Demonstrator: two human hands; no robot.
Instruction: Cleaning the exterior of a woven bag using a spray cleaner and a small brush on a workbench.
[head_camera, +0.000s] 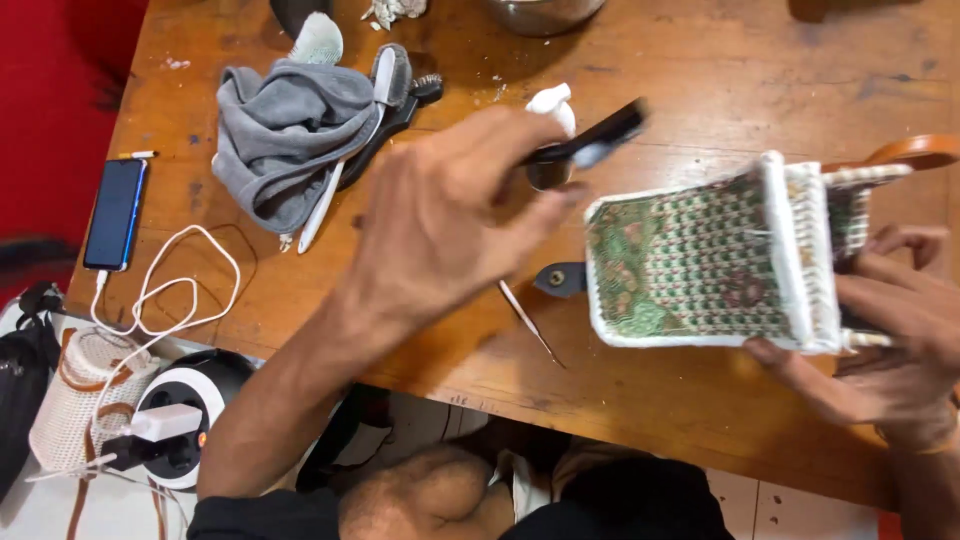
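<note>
My left hand (450, 215) is raised over the wooden table (650, 60) and grips a dark, flat tool (598, 135) that points toward a small woven bag. The woven bag (700, 260) is white with a green and brown patterned side and an orange-brown handle (915, 152). My right hand (890, 330) holds the bag by its right end, tilted on its side above the table's near edge. The tool's tip is just left of the bag's upper left corner, and is blurred.
A grey cloth (290, 125) with a white pen-like tool (335, 185) lies at the back left. A blue phone (113, 212) with a white cable (170, 290) sits at the left edge. A thin pick (528, 322), a dark tab (560, 278) and a white-capped bottle (553, 105) lie mid-table. A white woven bag (75, 395) and a charger (165, 422) sit below.
</note>
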